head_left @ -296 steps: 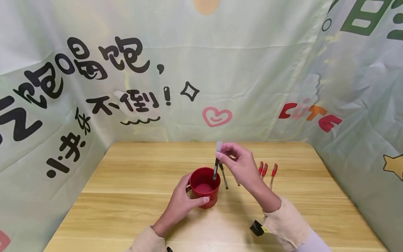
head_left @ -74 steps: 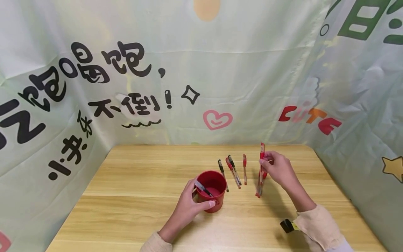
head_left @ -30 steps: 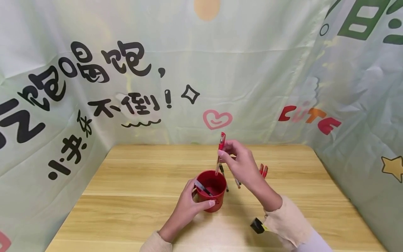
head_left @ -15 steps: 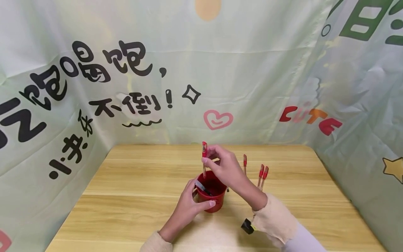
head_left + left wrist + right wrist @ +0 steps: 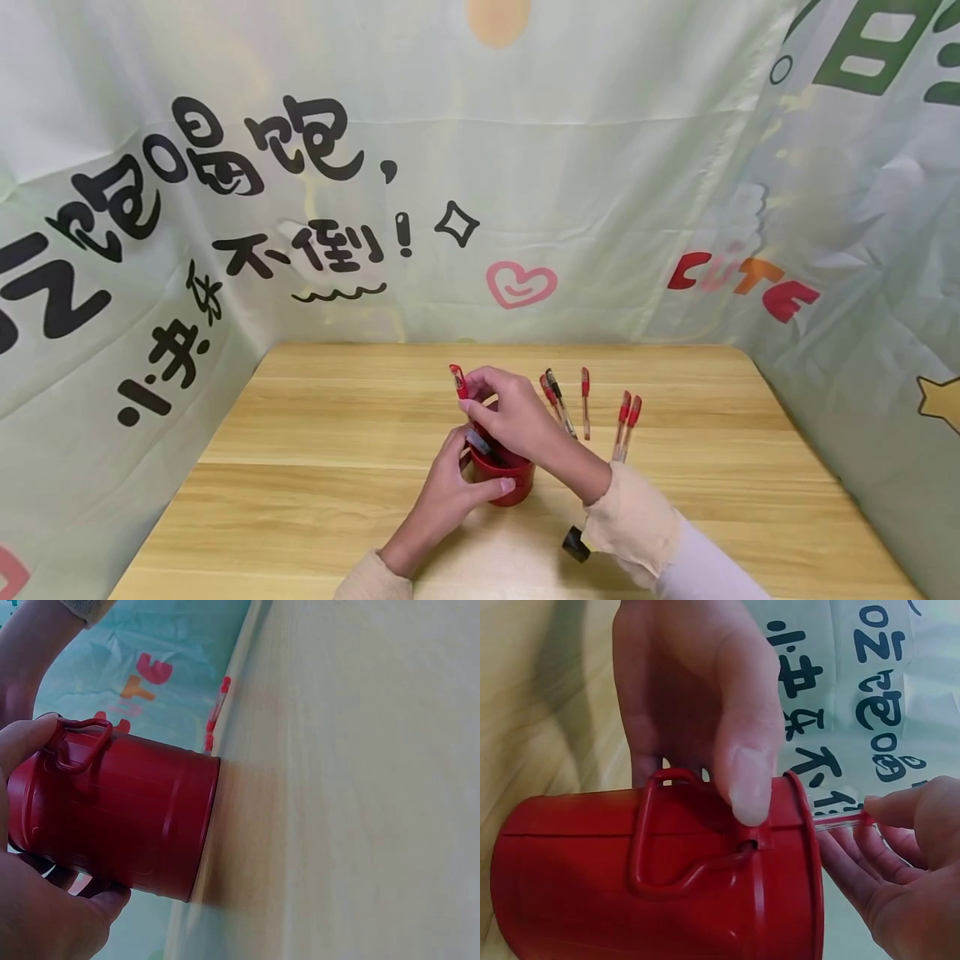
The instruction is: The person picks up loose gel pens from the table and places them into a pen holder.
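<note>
Around the red cup [image 5: 592, 862], left fingers [image 5: 452, 440] curl; right fingers [image 5: 487, 381] pinch a red pen [image 5: 458, 382] I'd lower gently, cup held still.

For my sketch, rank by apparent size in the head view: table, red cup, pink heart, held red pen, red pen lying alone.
1. Table
2. Red cup, partly covered
3. Pink heart
4. Unsure between the held red pen and the lone red pen: the right hand partly covers the held one.
</note>
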Demonstrator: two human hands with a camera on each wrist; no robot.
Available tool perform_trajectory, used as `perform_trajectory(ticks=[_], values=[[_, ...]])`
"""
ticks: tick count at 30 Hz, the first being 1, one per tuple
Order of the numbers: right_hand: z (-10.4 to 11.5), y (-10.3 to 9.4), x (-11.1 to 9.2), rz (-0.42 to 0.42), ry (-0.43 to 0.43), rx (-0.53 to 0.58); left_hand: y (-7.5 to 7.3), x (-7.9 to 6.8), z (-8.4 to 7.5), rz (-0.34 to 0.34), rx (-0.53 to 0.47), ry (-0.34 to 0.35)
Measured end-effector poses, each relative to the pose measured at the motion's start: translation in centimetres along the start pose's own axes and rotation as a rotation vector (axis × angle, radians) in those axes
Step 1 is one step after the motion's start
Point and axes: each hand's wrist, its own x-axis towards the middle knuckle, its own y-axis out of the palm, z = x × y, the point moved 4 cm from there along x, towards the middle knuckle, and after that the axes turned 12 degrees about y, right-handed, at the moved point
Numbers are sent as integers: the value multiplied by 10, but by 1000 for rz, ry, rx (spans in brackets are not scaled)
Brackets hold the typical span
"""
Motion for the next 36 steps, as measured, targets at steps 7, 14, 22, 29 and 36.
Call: perform_trajectory(ticks=[7,14,22,29,36], values=[[2,1,0,17,-14,-30,0,0,0,-2,1,2],[9,1,4,14,-24,-68,1,0,1,8,3,-12],[5,4,5,9,-26,-137,0,0,0,-8,-9,-12],[-1,6,5,15,-8,-154,-1,-1,-1,-4,-18,-6],[-3,7,1,12,16,-153,-1,-1,-2,7,-5,0]])
